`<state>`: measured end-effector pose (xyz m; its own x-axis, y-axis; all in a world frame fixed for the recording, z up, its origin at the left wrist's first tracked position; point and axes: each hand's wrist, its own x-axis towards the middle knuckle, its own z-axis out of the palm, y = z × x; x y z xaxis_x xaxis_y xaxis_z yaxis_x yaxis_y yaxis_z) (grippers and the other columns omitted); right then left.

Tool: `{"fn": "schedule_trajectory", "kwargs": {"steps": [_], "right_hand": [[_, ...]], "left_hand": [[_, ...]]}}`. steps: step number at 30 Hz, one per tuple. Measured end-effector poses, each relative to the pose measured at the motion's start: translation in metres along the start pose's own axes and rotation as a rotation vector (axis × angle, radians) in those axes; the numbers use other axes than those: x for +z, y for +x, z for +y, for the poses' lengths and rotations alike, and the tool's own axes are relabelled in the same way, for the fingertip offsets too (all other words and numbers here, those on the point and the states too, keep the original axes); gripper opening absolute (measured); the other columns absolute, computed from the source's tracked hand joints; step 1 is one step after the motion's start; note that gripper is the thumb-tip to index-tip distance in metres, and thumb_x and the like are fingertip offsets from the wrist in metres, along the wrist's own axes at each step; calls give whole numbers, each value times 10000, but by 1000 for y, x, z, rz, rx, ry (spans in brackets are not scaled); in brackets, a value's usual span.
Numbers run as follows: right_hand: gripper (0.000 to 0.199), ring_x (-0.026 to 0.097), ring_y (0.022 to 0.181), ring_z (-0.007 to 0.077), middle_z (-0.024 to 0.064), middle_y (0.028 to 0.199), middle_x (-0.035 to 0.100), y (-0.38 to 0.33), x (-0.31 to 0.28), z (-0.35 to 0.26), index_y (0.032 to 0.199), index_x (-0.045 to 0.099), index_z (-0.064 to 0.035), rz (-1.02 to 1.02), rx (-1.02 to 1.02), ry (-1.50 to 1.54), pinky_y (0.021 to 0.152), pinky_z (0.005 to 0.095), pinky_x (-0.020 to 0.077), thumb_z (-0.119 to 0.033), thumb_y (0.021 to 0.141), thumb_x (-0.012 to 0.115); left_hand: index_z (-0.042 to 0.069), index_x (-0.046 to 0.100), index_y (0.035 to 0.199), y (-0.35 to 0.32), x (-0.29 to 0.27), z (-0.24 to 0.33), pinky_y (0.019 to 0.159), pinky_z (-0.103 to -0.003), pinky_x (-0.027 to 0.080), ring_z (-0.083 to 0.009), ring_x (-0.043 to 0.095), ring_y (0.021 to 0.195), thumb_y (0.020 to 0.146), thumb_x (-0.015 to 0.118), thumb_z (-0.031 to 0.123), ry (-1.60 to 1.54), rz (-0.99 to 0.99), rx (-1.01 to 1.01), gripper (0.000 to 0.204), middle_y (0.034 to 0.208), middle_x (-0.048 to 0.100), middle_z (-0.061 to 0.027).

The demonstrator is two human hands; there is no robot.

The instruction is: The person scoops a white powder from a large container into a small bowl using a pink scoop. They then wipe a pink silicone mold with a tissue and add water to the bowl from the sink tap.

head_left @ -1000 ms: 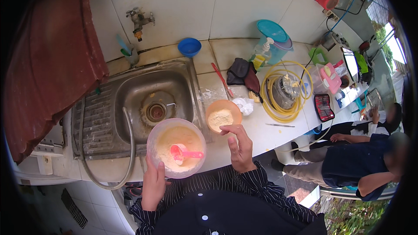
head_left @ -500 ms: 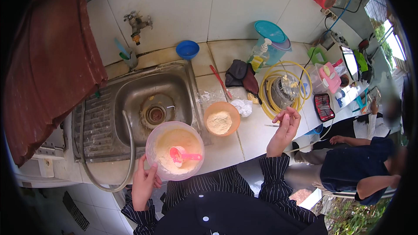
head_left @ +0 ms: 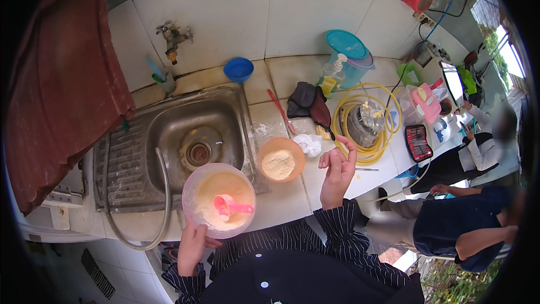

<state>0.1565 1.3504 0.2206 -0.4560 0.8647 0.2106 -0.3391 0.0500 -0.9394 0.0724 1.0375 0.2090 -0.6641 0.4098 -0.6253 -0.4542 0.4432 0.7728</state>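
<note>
My left hand (head_left: 194, 246) holds the near left edge of a translucent pinkish bowl (head_left: 190, 192), its fingers partly hidden by the bowl. Pale flour-like powder (head_left: 211, 209) lies inside, along with a pink measuring scoop (head_left: 241, 208) containing some of it. My right hand (head_left: 336, 179) is raised over the counter with nothing visible in it; the index finger is extended and the others are loosely bent. Left of that hand stands an orange bowl (head_left: 299, 163) with more pale powder. A crumpled white cloth or plastic (head_left: 309, 144) lies beside it, and a thin metal stick (head_left: 368, 169) to the right.
A steel sink (head_left: 225, 93) with a grey hose (head_left: 167, 191) is on the left. Behind are a blue bowl (head_left: 238, 70), a soap pump bottle (head_left: 333, 76) and a coiled yellow hose (head_left: 341, 145). A red tool case (head_left: 418, 142) lies further right. People stand beyond the counter's right end.
My right hand has moved left, nearer the orange bowl, and its index finger has straightened. My left hand has shifted along the bowl's rim toward the near side. Another person in the background has changed posture.
</note>
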Motion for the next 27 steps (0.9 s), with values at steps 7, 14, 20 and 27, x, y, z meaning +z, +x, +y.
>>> {"fn": "schedule_trajectory", "kwargs": {"steps": [7,14,20,27], "right_hand": [[304,467,643,79,15,685,492,16,-8,-1,1253,401,-28,-99,-46,-53,635,231,411,-114,971,474],[355,479,680,102,36,768,509,31,-34,-1,1267,371,-32,-119,-42,-62,672,237,422,-36,920,445],[411,482,791,122,75,975,494,60,-60,-4,1270,370,-23,-36,-189,-53,762,258,432,44,869,433],[388,464,814,125,64,988,469,87,-83,-16,1264,389,-33,-62,-205,-51,759,263,431,32,885,448]], "left_hand": [[-89,408,1222,-4,9,4,555,-305,556,-286,696,666,950,336,169,-54,63,-30,381,916,650,-218],[-53,350,1299,-2,12,-9,487,-320,556,-316,689,619,937,372,197,-107,175,-6,440,917,636,-245],[-21,336,1345,1,19,-18,454,-316,551,-326,679,581,932,367,213,-147,280,75,475,922,622,-247],[-13,416,1312,4,36,-27,417,-293,524,-291,652,515,959,372,282,-198,500,118,462,1001,595,-225]]}}
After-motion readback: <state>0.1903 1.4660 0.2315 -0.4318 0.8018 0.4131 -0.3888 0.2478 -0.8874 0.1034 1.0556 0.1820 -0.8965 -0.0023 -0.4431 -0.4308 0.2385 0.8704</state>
